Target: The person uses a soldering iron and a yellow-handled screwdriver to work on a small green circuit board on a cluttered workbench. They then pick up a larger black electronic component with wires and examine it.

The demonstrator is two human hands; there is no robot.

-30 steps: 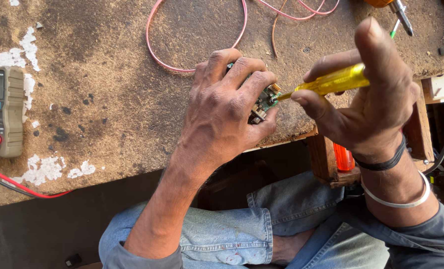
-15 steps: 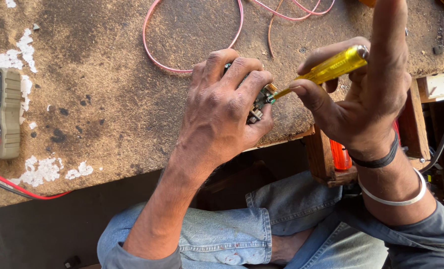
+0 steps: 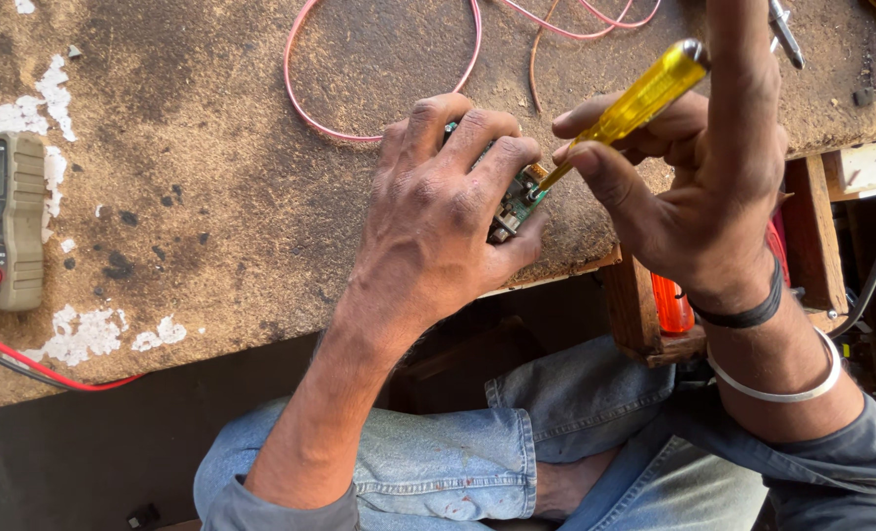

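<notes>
Presumably, with the small green circuit board [image 3: 513, 205] clamped in the closed left hand [image 3: 448, 211] at the worn brown tabletop [image 3: 212, 147] edge, the yellow-handled screwdriver [image 3: 635, 103] pinched by the right hand [image 3: 699, 187] may slip and gouge a fingertip.

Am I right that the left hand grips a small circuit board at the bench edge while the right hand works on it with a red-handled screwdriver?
Not quite: the head view shows the screwdriver in the right hand has a clear yellow handle. The left hand does grip the circuit board at the bench edge.
</notes>
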